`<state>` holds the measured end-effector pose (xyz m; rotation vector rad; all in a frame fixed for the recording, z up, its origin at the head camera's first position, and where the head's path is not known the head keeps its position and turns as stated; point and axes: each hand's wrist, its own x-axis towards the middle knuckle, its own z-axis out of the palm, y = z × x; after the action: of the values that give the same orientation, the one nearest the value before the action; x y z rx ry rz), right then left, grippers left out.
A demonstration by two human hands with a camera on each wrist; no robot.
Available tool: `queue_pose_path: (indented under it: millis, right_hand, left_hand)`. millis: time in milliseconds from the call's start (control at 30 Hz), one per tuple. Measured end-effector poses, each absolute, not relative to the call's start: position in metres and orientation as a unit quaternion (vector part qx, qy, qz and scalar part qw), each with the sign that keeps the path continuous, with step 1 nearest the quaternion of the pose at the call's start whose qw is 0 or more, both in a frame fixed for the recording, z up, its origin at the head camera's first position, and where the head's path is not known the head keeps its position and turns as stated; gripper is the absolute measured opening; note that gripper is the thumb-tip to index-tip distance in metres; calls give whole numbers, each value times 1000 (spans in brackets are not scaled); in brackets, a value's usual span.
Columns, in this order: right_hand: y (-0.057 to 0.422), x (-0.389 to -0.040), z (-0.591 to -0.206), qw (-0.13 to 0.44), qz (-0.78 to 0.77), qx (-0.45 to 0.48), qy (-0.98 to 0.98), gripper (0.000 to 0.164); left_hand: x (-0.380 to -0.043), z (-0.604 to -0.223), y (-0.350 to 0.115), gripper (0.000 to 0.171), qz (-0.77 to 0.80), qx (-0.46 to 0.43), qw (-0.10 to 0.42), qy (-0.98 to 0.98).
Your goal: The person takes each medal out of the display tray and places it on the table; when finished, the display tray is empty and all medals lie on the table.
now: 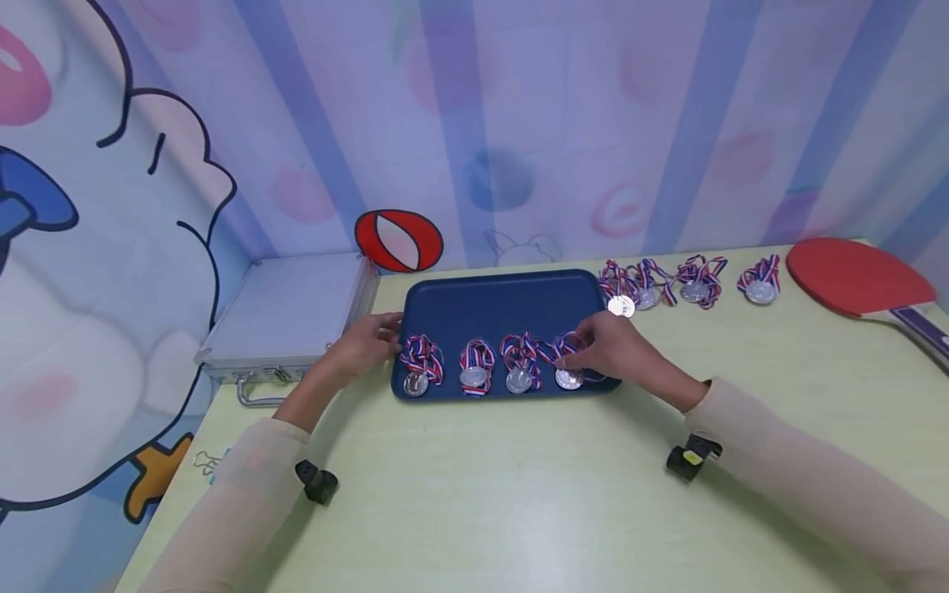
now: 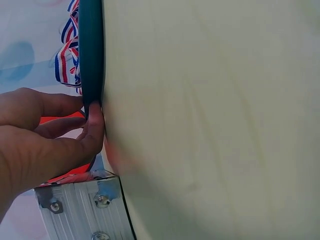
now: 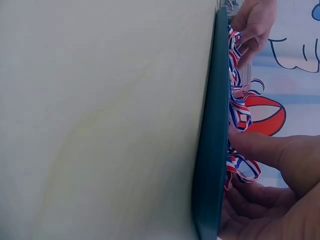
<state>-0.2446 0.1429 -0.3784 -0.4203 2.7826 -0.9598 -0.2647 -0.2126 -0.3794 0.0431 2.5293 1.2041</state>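
Observation:
A dark blue tray lies on the table. Along its front side, several silver medals with red, white and blue ribbons form a row, among them a medal at the left end and one near the middle. My left hand holds the tray's left edge, its thumb against the rim in the left wrist view. Over the tray's right part, my right hand pinches the ribbon of the rightmost medal, which lies flat. In the right wrist view, that ribbon loops between thumb and fingers.
Several more medals lie right of the tray, including a lone medal. A red table tennis paddle rests at the far right. On the left stand a silver case and a binder clip. A patterned curtain backs the table.

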Motion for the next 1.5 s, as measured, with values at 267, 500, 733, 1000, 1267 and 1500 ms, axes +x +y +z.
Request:
queue_pose_path:
  millis: [267, 500, 733, 1000, 1267, 1500]
  right_hand:
    - [144, -243, -384, 89, -355, -126, 922, 21]
    - [150, -242, -384, 107, -386, -111, 909, 24]
    - [153, -242, -385, 118, -405, -100, 901, 26]
    - [155, -243, -385, 125, -415, -101, 896, 28]
    - [151, -242, -382, 129, -383, -118, 907, 28]
    - [140, -242, -382, 111, -350, -129, 921, 53]
  left_hand:
    - [-262, -378, -212, 59, 425, 20, 170, 889]
    - [-263, -379, -214, 59, 427, 25, 170, 888]
    - [-262, -375, -212, 59, 424, 18, 172, 889]
    - [-263, -374, -211, 59, 417, 17, 170, 893]
    - [-265, -376, -212, 59, 415, 7, 172, 893]
    - [-265, -378, -211, 59, 419, 8, 174, 891]
